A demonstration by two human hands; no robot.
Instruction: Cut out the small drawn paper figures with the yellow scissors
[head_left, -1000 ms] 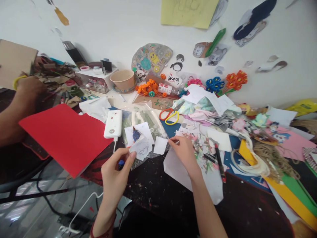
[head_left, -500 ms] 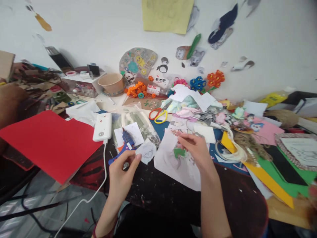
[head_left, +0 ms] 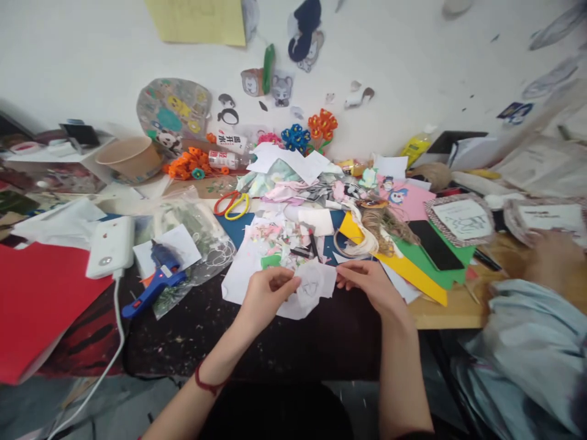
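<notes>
My left hand pinches the left edge of a white paper cutout with a faint pencil drawing on it. At its right edge, my right hand closes thumb and fingers on the same cutout. It is held above a larger white sheet that carries paper scraps, a green piece and a dark pen-like stick. To the left, a blue glue gun lies on a small white paper and a clear plastic bag.
Scissors with red and yellow handles lie behind the sheet. A white power bank with a cable and red paper are at left. Twine, a black phone and another person's hand are at right.
The view has turned right. My right hand has left the scraps and come to the cutout's right edge. My left hand has carried the cutout right, in front of the scraps.
</notes>
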